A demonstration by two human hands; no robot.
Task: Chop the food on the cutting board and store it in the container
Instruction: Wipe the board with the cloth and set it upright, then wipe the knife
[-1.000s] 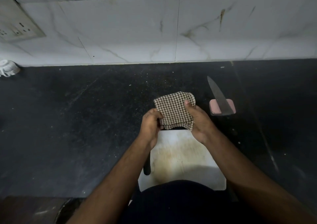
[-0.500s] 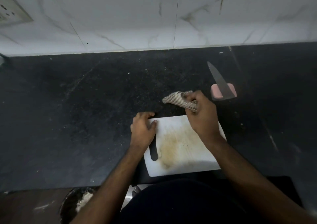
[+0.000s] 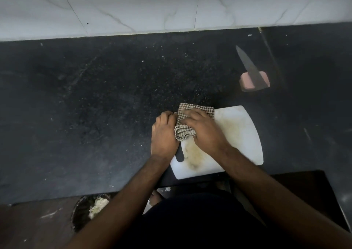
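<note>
A: Looking down on a white cutting board [image 3: 242,134] lying near the front edge of a dark speckled counter [image 3: 95,105], yellowish stain running across its middle, dark handle slot at its left side

B: Right hand [image 3: 202,132] pressing a checked cloth [image 3: 185,132] flat onto the board's far left corner, fingers spread over the fabric and lying fairly straight rather than closing round it

A: Left hand [image 3: 164,134] sitting on the board's left edge, fingers curling over that edge, touching the bunched near end of the cloth, covering the top of the slot

B: Cloth overhanging the far edge a little, one fold bunching up between the two hands

A: Knife [image 3: 249,67] lying well apart at the far right, blade pointing toward the tiled wall [image 3: 171,6], resting across a pink block [image 3: 245,82]

B: No chopped food showing on the board itself, only the stain

A: Round dark bowl [image 3: 82,212] sitting below the counter edge at lower left, pale scraps inside, partly hiding behind the left forearm

B: Impossible telling what those scraps are, too dim
</note>
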